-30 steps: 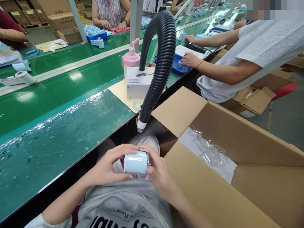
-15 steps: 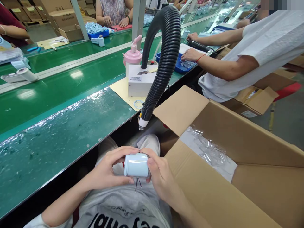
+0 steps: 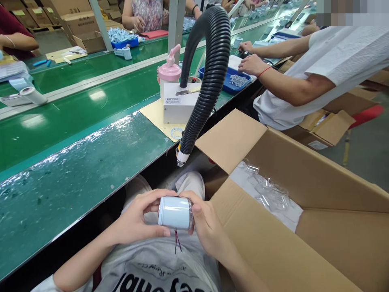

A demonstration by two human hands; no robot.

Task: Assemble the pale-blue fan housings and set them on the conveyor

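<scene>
Above my lap, a light blue cylindrical housing [image 3: 175, 212] lies on its side between my two hands. Its right end has a clear rim, and thin dark red and black wires [image 3: 177, 241] hang below it. My left hand [image 3: 139, 217] grips the left end, thumb underneath and fingers over the top. On the right end, my right hand [image 3: 206, 221] closes around the clear rim with thumb and fingers. The far side of the housing is hidden. Just beyond my hands hangs the white nozzle [image 3: 182, 157] of a black corrugated hose [image 3: 212, 69].
To my right stands an open cardboard box [image 3: 334, 174] holding clear plastic parts [image 3: 269, 190]. A green bench [image 3: 75, 174] runs along my left, beside a conveyor [image 3: 106, 97]. A white box-shaped unit [image 3: 178, 107] and pink-lidded cup [image 3: 169, 73] stand ahead. A co-worker [image 3: 304, 77] sits at right.
The housing has turned slightly, its clear rim shows more, and the wires hang lower. My right thumb has shifted a little right. The co-worker's nearer hand has moved off the blue tray.
</scene>
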